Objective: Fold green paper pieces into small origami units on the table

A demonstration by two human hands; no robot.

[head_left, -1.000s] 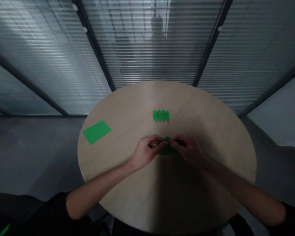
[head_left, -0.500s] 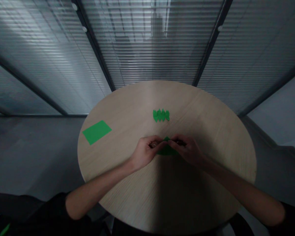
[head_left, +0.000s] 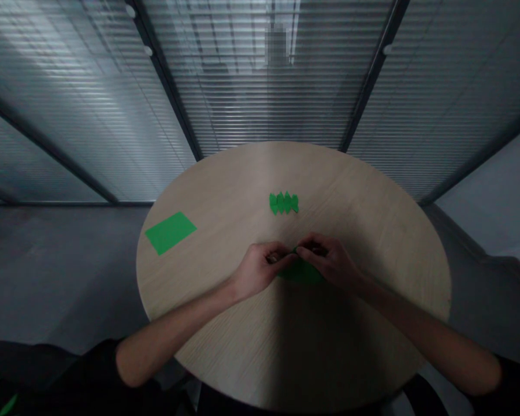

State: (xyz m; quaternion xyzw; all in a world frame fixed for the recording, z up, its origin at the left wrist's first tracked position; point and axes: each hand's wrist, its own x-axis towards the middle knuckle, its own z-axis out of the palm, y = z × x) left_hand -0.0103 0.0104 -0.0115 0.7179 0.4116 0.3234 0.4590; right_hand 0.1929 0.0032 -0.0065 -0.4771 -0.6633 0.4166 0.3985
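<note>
Head camera, looking forward and down: a round tabletop [head_left: 355,190] of pale, fine-grained wood filled the middle of the view. Its far edge stood against a wall of glass panels with horizontal blinds [head_left: 260,75], divided by dark metal frames [head_left: 372,75]. A blurred patch [head_left: 277,46] sat high on the glass. A grey floor [head_left: 56,277] spread beyond the left edge of the tabletop.

Near that left edge lay a flat green paper rectangle [head_left: 170,233], set at a slant. Toward the far edge from the hands, a small pleated green paper strip [head_left: 283,203] with a zigzag outline rested on the wood, well apart from the rectangle. A folded green paper sheet [head_left: 301,271] lay near the middle of the tabletop, mostly below and between the hands, its lower part spread on the wood.

The left hand [head_left: 260,270] and right hand [head_left: 329,261] met over that sheet, each in a narrow grip on its upper fold. The left fingers [head_left: 277,252] and right fingers [head_left: 312,248] came close together there, partly hiding the paper. Bare forearms ran back to dark sleeves at the bottom corners, and a broad shadow lay across the near part of the tabletop.
</note>
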